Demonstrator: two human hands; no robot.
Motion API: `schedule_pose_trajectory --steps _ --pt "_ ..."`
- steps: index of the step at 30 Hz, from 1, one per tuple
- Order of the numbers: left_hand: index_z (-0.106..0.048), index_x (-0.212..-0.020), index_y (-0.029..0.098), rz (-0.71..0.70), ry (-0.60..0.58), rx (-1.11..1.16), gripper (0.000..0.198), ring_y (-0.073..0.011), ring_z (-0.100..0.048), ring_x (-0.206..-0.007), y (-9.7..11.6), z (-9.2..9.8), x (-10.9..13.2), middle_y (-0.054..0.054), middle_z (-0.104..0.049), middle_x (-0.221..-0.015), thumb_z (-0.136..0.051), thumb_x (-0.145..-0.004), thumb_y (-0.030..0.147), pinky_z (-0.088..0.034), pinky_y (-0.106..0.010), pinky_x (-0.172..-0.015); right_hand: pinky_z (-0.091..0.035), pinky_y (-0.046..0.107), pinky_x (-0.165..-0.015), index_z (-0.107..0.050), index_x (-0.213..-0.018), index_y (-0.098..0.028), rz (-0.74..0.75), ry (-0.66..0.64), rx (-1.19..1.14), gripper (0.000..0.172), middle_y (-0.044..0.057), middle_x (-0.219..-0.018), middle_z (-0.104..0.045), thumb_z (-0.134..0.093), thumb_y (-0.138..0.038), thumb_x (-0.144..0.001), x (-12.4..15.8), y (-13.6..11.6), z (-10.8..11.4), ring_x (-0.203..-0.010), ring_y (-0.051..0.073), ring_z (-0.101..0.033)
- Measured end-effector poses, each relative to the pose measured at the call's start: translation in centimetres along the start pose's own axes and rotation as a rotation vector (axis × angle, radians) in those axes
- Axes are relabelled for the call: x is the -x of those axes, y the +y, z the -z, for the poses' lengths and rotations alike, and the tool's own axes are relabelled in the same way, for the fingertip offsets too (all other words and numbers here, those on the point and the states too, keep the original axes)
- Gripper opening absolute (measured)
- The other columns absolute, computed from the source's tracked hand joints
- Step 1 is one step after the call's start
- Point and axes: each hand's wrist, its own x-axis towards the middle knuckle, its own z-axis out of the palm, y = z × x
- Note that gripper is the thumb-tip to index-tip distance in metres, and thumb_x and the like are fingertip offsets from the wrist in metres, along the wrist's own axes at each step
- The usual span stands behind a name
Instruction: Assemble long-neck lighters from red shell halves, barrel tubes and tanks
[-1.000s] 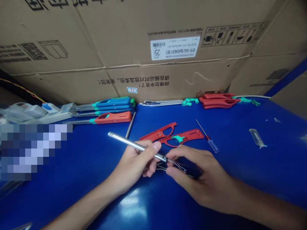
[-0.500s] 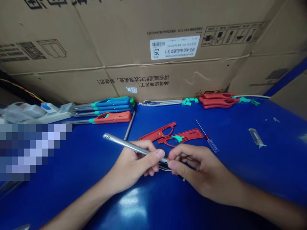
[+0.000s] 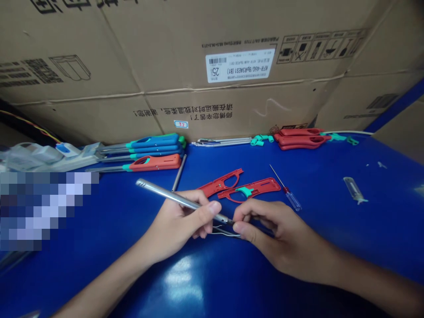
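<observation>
My left hand (image 3: 190,218) is closed around a silver metal lighter tube (image 3: 172,197), its slotted end pointing up and to the left. At the tube's lower right end, my right hand (image 3: 265,234) pinches a small dark piece (image 3: 231,223) between thumb and forefinger; most of it is hidden by the fingertips. Thin pale wires (image 3: 227,232) run below the tube between both hands. Just beyond lie two red lighter shell halves, one plain (image 3: 217,183) and one with a green trigger (image 3: 251,191). To their right is a screwdriver (image 3: 291,198) with a clear handle.
At the back left, blue lighters (image 3: 155,142) and an orange-red lighter (image 3: 155,161) lie near a power strip (image 3: 76,157). Another metal tube (image 3: 179,173) lies beside them. Thin rods (image 3: 225,141), green parts (image 3: 261,140) and red shells (image 3: 298,140) line a cardboard box (image 3: 185,53). A clear fuel tank (image 3: 353,189) lies right.
My left hand and the tube have shifted slightly left, away from my right fingers. A short dark piece now shows between the tube's end and my right fingertips.
</observation>
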Motion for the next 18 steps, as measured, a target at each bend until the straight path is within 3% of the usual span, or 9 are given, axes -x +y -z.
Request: schedule_pose_trajectory --steps 5,8,12,18 --pt "-0.056 -0.063 0.014 0.0 0.008 0.016 0.038 -0.005 -0.053 -0.041 0.1 0.5 0.0 0.002 -0.06 -0.05 -0.068 -0.082 0.044 -0.038 -0.01 -0.039 -0.044 0.018 -0.063 -0.06 -0.087 -0.021 0.043 0.008 0.005 0.003 -0.005 -0.075 -0.059 -0.058 -0.023 -0.088 0.1 -0.1 0.1 -0.068 0.008 -0.055" --pt "-0.057 -0.064 0.014 -0.004 -0.023 0.026 0.037 -0.0055 -0.053 -0.042 0.1 0.5 0.0 0.002 -0.06 -0.05 -0.069 -0.082 0.044 -0.04 -0.011 -0.039 -0.042 0.018 -0.061 -0.062 -0.092 -0.023 0.072 0.036 0.078 0.007 -0.005 -0.074 -0.059 -0.057 -0.027 -0.09 0.3 -0.1 0.0 -0.066 0.008 -0.054" --pt "-0.06 -0.066 0.014 -0.005 -0.042 0.03 0.036 -0.0072 -0.054 -0.043 0.0 0.9 -0.2 0.001 -0.061 -0.052 -0.071 -0.08 0.045 -0.042 -0.014 -0.04 -0.041 0.02 -0.058 -0.061 -0.081 -0.021 0.111 0.031 0.168 0.017 -0.004 -0.069 -0.059 -0.051 -0.027 -0.094 0.3 0.0 0.1 -0.062 0.009 -0.053" --pt "-0.059 -0.055 0.015 -0.089 0.173 -0.021 0.045 -0.0081 -0.049 -0.038 0.0 3.1 -0.5 0.001 -0.056 -0.045 -0.072 -0.076 0.052 -0.037 -0.016 -0.036 -0.043 0.02 -0.059 -0.06 -0.079 -0.02 0.156 0.095 0.167 0.015 -0.004 -0.07 -0.06 -0.053 -0.025 -0.092 0.3 0.1 0.4 -0.061 0.009 -0.054"
